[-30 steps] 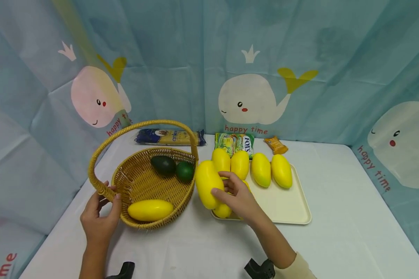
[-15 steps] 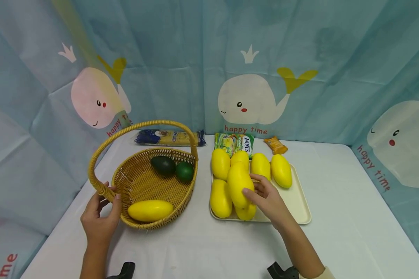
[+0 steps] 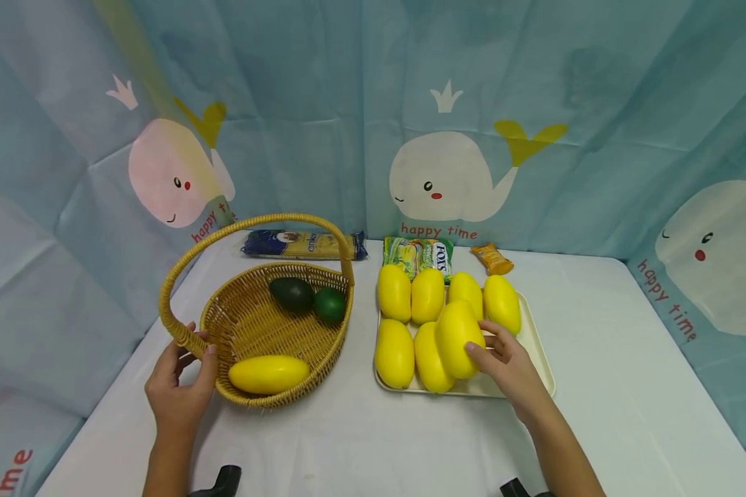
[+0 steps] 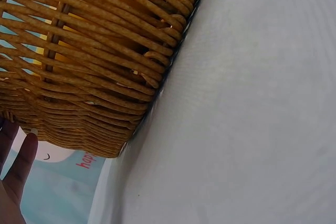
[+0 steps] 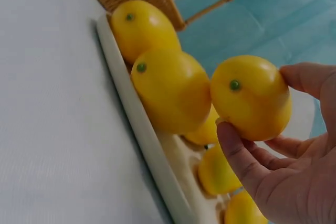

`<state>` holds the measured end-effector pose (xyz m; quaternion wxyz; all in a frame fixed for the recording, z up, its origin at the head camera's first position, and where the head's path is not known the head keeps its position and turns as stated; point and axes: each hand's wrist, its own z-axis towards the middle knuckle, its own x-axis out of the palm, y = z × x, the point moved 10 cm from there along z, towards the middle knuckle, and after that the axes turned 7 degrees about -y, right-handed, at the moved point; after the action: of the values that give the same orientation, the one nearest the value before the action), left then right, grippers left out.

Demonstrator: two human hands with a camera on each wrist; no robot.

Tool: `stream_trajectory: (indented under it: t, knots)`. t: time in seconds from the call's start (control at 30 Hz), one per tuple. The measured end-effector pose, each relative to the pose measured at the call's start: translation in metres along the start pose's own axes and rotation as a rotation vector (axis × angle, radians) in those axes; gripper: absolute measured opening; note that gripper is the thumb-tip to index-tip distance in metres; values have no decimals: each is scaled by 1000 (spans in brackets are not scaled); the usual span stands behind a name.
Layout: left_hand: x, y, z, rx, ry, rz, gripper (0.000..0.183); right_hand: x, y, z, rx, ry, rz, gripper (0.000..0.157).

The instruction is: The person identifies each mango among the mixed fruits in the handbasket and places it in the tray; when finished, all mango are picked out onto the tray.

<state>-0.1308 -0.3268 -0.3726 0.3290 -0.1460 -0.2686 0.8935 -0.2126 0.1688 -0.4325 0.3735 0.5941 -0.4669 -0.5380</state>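
My right hand [image 3: 506, 369] pinches a yellow mango [image 3: 459, 338] between thumb and fingers. The mango is held over the cream tray [image 3: 542, 373], overlapping another mango of the front row in the head view. The right wrist view shows a green stem dot on the held mango [image 5: 251, 98], which is raised above the tray floor. My left hand [image 3: 179, 393] holds the wicker basket [image 3: 249, 331] at the left foot of its arched handle [image 3: 177, 331]. Inside the basket lie a mango [image 3: 269, 374], a dark avocado-like fruit [image 3: 291, 295] and a rounder green fruit [image 3: 330, 305].
Several mangoes stand in a back row [image 3: 427, 295] on the tray, with others [image 3: 394, 353] at its front left. Behind are a pasta packet [image 3: 304, 245], a green FOX'S bag [image 3: 418, 257] and a small orange packet [image 3: 492, 259]. A printed curtain [image 3: 323, 138] backs the white table.
My right hand has carried the mango rightward across the tray, from beside the basket, past the front-left mangoes. My left hand has stayed at the basket handle.
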Motion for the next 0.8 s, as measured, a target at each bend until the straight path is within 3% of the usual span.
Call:
stream_trajectory:
  t: [0.3,0.8]
  knots:
    - [-2,15,-5,-4,7,21,47,-22,-20,-2,64,-29,-68,63]
    - [-3,16,-6,-3,1,0,46,-19,-36,-6,115,-27,-129,59]
